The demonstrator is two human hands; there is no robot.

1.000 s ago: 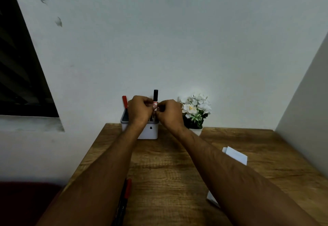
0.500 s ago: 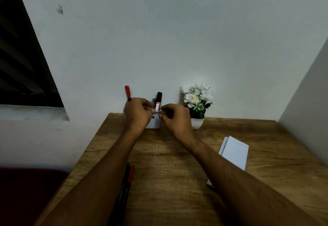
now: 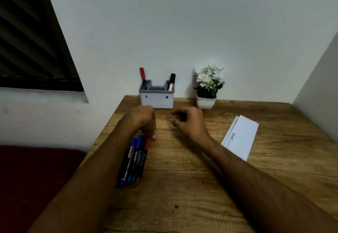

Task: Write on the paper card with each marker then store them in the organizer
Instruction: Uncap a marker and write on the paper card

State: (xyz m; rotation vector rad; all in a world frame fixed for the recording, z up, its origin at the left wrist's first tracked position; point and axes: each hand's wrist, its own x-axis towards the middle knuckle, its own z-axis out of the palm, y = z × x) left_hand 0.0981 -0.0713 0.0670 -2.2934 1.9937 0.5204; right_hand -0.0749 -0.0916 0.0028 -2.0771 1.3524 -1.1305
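**Markers beneath the left hand, two already in the organizer**

A row of markers (image 3: 134, 161) lies side by side on the bench (image 3: 182, 187), caps blue, green and red, with the left hand (image 3: 144, 121) above their cap ends; its fingers (image 3: 154, 136) hang loosely curled, gripping nothing, one fingertip just beside the red cap. The barrel print is too small to read. The right hand (image 3: 188, 121) hovers apart, fingers loosely curled and empty. Behind, the organizer (image 3: 157, 98) holds a red marker (image 3: 143, 76) in its left compartment and a black marker (image 3: 172, 82) in its right. The paper card (image 3: 241, 135) lies to the right, its handwriting illegible. A flower pot (image 3: 206, 93) stands beside the organizer.
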